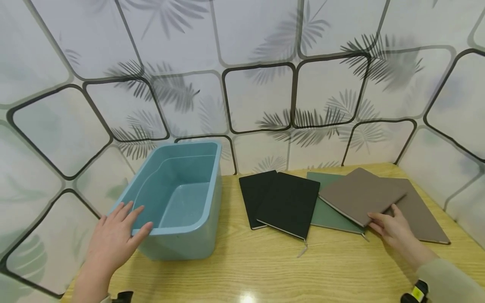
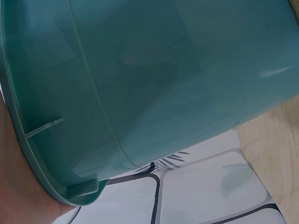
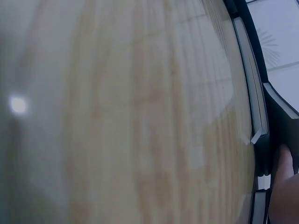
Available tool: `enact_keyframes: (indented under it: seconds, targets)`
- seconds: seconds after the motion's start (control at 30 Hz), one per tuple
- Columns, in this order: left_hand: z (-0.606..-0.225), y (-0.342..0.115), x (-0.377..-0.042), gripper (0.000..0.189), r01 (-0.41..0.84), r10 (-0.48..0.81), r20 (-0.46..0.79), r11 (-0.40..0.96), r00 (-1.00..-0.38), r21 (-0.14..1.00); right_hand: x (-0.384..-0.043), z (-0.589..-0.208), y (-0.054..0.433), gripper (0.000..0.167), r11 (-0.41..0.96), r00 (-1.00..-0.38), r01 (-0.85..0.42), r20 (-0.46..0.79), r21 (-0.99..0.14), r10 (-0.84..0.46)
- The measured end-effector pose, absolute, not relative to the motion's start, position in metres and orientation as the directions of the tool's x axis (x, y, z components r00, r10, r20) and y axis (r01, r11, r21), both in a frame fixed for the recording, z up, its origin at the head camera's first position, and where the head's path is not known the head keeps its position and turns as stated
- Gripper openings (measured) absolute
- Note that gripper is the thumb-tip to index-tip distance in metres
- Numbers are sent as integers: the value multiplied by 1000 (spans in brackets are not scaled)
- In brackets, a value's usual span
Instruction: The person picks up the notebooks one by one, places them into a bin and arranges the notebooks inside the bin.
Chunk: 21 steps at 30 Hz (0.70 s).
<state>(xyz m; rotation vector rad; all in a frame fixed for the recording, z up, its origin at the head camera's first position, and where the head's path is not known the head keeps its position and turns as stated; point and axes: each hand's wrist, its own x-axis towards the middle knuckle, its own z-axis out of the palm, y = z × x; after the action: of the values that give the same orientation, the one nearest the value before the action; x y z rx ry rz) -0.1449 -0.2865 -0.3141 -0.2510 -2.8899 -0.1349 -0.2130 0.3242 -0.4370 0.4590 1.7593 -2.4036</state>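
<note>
My right hand (image 1: 394, 227) pinches the near right corner of a brown notebook (image 1: 361, 194), thumb on top. That notebook lies tilted over a green notebook (image 1: 329, 212) and partly over a second brown notebook (image 1: 420, 210) at the right. In the right wrist view the thumb (image 3: 284, 163) shows against the held notebook's dark underside. My left hand (image 1: 113, 235) rests on the near left rim of a blue plastic tub (image 1: 217, 198), fingers spread and straight. The tub's outer wall (image 2: 149, 84) fills most of the left wrist view.
Two black notebooks (image 1: 289, 206) overlap in the middle of the wooden table (image 1: 265, 269), one with a ribbon hanging out. Patterned wall covering (image 1: 261, 97) rises behind the table and along both sides.
</note>
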Motion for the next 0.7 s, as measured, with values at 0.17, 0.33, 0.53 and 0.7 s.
enact_keyframes:
  seconds: [0.17,0.33,0.53,0.7]
  targets:
    - [-314,-286,-146,64,174,154,221,982,-963,71,-211,-434,328,107,-285,-959,239,-272,-928,84]
    - [-314,-286,-146,64,175,156,223,982,-962,70,-209,-429,331,105,-304,-965,216,-250,-928,78]
    - [-315,-286,-145,63,179,158,236,981,-959,74,-206,-426,332,99,-330,-974,185,-218,-926,65]
    - [-315,-286,-145,63,184,159,246,980,-956,82,-202,-422,329,95,-326,-981,165,-189,-931,42]
